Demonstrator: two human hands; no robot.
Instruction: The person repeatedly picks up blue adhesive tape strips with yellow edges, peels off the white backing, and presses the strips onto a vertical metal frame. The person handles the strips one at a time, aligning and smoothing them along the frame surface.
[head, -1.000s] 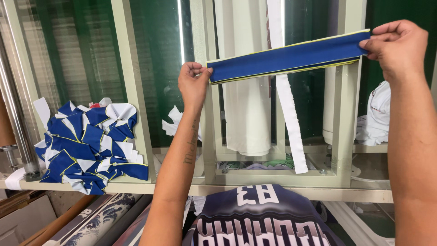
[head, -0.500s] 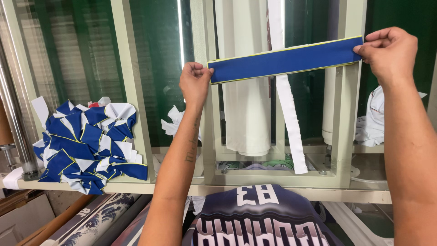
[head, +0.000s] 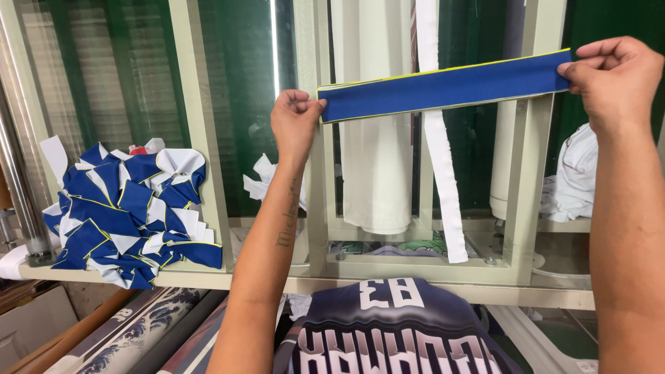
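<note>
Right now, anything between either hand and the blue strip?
No. Both hands already pinch the blue strip by its ends: left hand at the left end, right hand at the right end. It stretches taut in front of the cream frame, with nothing visible between.

Garment workshop, heap of cut blue-and-white fabric pieces (head: 128,208) on a shelf (head: 208,279), printed jersey (head: 395,332) (dark, sublimated), fabric rolls (head: 374,138)

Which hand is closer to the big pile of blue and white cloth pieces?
Left. The left hand pinches the blue strip above and right of the pile; the right hand holds the far end.
</note>
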